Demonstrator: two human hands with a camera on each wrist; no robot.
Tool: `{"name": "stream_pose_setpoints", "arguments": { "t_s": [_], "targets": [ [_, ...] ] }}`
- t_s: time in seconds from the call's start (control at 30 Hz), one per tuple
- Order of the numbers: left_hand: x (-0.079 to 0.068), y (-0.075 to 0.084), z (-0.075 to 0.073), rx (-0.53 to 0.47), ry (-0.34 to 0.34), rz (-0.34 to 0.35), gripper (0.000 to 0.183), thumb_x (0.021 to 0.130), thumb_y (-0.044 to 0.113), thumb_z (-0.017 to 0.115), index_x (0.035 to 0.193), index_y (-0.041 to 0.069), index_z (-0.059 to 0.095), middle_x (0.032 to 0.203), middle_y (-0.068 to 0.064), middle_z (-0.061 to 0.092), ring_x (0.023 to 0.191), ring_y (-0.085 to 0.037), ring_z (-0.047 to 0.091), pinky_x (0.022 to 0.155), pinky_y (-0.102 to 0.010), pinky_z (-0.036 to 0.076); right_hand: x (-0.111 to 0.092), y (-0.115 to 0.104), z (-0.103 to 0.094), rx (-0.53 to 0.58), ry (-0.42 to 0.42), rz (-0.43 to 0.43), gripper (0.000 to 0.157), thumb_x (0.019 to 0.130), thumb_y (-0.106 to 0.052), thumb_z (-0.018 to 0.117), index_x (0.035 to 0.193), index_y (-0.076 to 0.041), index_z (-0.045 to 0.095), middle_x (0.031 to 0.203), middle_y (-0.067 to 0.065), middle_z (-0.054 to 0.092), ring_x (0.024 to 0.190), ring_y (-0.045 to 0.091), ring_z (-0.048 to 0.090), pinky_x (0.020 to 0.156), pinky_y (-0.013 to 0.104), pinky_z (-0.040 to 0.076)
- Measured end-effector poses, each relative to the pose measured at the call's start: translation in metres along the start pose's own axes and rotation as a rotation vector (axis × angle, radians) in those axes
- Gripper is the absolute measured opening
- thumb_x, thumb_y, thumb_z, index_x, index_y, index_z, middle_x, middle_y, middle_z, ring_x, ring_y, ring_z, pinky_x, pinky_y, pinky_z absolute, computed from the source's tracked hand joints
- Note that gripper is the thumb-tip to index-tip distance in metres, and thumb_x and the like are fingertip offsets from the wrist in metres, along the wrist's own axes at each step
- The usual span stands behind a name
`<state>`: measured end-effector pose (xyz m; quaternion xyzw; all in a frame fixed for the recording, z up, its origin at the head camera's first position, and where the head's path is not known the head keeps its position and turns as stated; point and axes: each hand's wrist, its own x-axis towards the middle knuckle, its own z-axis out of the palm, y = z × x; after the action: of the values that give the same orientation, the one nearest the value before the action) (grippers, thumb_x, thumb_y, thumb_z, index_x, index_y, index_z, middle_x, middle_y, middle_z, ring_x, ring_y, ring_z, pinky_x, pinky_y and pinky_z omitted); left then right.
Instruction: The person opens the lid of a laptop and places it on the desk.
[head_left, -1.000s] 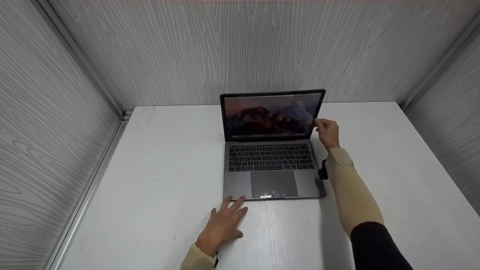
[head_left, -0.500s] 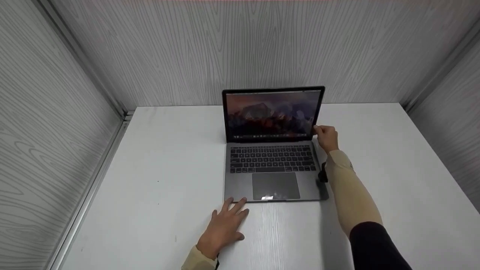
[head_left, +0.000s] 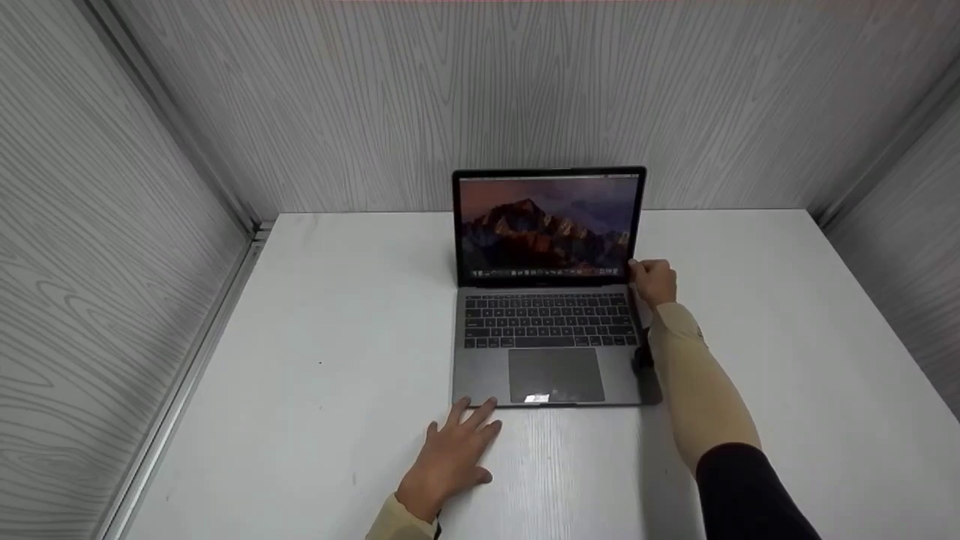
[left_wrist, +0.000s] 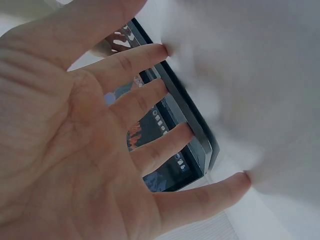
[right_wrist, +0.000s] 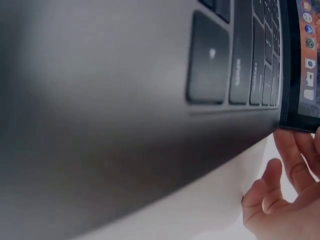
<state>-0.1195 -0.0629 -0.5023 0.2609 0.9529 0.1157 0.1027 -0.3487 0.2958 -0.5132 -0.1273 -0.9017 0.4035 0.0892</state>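
A grey laptop (head_left: 480, 375) stands unfolded on the white table, its lit screen (head_left: 551, 229) showing a mountain picture. My right hand (head_left: 655, 283) holds the lower right edge of the screen between thumb and curled fingers. In the right wrist view, fingers of that hand (right_wrist: 287, 200) reach behind the screen's corner; the thumb is mostly out of frame. My left hand (head_left: 448, 459) lies with spread fingers at the front left edge of the base. In the left wrist view some fingertips of the left hand (left_wrist: 105, 135) touch that edge, while the little finger rests on the table.
The white table (head_left: 360, 315) extends on both sides of the laptop. A grey wood-grain panel (head_left: 360, 105) rises close behind the screen, with side panels at left (head_left: 90, 247) and right (head_left: 900, 247). A black wrist device (head_left: 643, 356) overhangs the base's right side.
The screen has swung further back, and its picture shows more clearly. My right hand has slid down along the screen edge. The left hand has kept its place against the base.
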Motion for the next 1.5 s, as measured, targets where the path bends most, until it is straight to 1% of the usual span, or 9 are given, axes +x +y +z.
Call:
{"name": "stream_pose_setpoints", "arguments": {
  "t_s": [0.2,0.4,0.5,0.73,0.97,1.1,1.2,1.3,1.5],
  "targets": [
    [0.001,-0.001,0.004,0.008,0.017,-0.004,0.07,0.072,0.026,0.092,0.134,0.011,0.065,0.156,-0.005,0.045,0.141,-0.037,0.038,0.093,-0.07,0.046,0.006,-0.001,0.004,-0.037,-0.014,0.059,0.042,0.105,-0.023,0.05,0.089,0.01,0.071,0.065,0.004,0.059,0.06,0.015,0.049,0.058,0.03,0.04],
    [0.002,-0.002,0.006,0.019,0.034,-0.018,0.07,0.07,0.026,0.093,0.133,0.012,0.066,0.155,-0.004,0.046,0.14,-0.037,0.04,0.093,-0.069,0.047,0.01,-0.005,0.008,-0.056,-0.052,0.118,0.044,0.106,-0.023,0.046,0.116,0.015,0.068,0.109,0.029,0.069,0.095,0.036,0.063,0.087,0.047,0.051],
    [0.004,-0.002,0.007,0.03,0.038,-0.021,0.071,0.069,0.026,0.094,0.133,0.012,0.067,0.155,-0.003,0.046,0.14,-0.036,0.04,0.092,-0.069,0.047,0.011,-0.008,0.011,-0.06,-0.064,0.15,0.045,0.107,-0.022,0.045,0.123,0.015,0.064,0.12,0.032,0.065,0.108,0.041,0.062,0.098,0.051,0.048],
    [0.004,-0.001,0.007,0.025,0.04,-0.032,0.071,0.068,0.027,0.094,0.132,0.012,0.068,0.154,-0.004,0.047,0.14,-0.037,0.04,0.093,-0.069,0.047,0.013,-0.01,0.012,-0.065,-0.063,0.179,0.045,0.107,-0.022,0.045,0.13,0.014,0.059,0.128,0.031,0.061,0.117,0.043,0.06,0.103,0.052,0.045],
    [0.006,-0.001,0.006,0.042,0.008,-0.044,0.073,0.069,0.03,0.093,0.134,0.013,0.067,0.156,-0.002,0.045,0.141,-0.036,0.039,0.093,-0.068,0.047,0.011,-0.01,0.012,-0.079,-0.067,0.155,0.044,0.107,-0.021,0.044,0.126,0.016,0.06,0.125,0.033,0.062,0.113,0.045,0.061,0.1,0.054,0.046],
    [0.006,0.0,0.006,0.054,0.0,-0.038,0.073,0.07,0.031,0.093,0.135,0.014,0.066,0.156,-0.002,0.044,0.141,-0.035,0.039,0.093,-0.067,0.048,0.011,-0.003,0.01,-0.079,-0.078,0.1,0.04,0.105,-0.02,0.049,0.113,0.015,0.066,0.106,0.028,0.068,0.087,0.034,0.061,0.08,0.045,0.05],
    [0.006,0.0,0.005,0.047,0.0,-0.038,0.073,0.07,0.03,0.093,0.135,0.014,0.066,0.156,-0.002,0.044,0.141,-0.035,0.038,0.093,-0.067,0.048,0.009,0.004,0.008,-0.077,-0.12,0.059,0.037,0.103,-0.018,0.054,0.108,0.015,0.068,0.097,0.023,0.068,0.077,0.024,0.055,0.068,0.035,0.045],
    [0.007,-0.001,0.004,0.05,0.001,-0.034,0.072,0.071,0.03,0.092,0.136,0.013,0.065,0.156,-0.002,0.044,0.141,-0.034,0.038,0.093,-0.067,0.048,0.007,0.01,0.004,-0.075,-0.17,0.024,0.036,0.102,-0.015,0.056,0.113,0.017,0.067,0.104,0.026,0.068,0.081,0.024,0.057,0.067,0.031,0.046],
    [0.006,-0.001,0.004,0.046,0.005,-0.034,0.073,0.07,0.03,0.093,0.135,0.012,0.066,0.157,-0.002,0.044,0.142,-0.035,0.038,0.094,-0.067,0.047,-0.008,0.015,-0.006,-0.073,-0.263,0.016,0.038,0.102,-0.014,0.056,0.119,0.019,0.062,0.121,0.034,0.062,0.101,0.036,0.06,0.084,0.042,0.051]
  ]
}}
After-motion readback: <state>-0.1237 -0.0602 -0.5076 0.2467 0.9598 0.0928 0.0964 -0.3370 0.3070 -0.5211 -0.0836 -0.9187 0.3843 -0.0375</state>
